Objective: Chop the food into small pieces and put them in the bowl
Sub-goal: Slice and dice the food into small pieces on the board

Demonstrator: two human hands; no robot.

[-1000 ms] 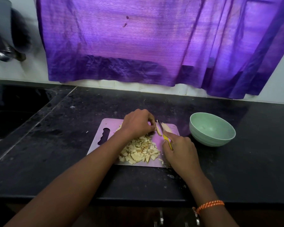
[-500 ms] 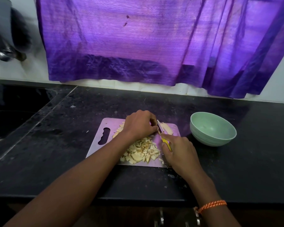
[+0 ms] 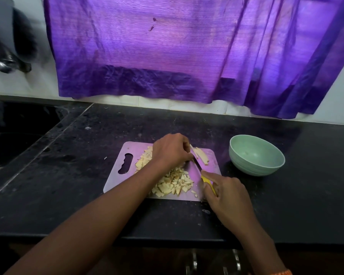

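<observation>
On the board (image 3: 115,175), right hand (image 3: 229,197) grips knife (image 3: 199,169); left hand (image 3: 170,150) pinches food (image 3: 202,154).

Open dark surface (image 3: 306,195) right of and in front of bowl (image 3: 256,155); bare strip between bowl and cutting board (image 3: 125,149). Board's middle blocked by left hand (image 3: 171,151), right hand (image 3: 226,193) with knife (image 3: 199,167), and chopped pieces (image 3: 173,183). Sink (image 3: 18,139) far left; curtain (image 3: 167,56) low over back edge

No readable text — no labels, brands, numbers or signs
</observation>
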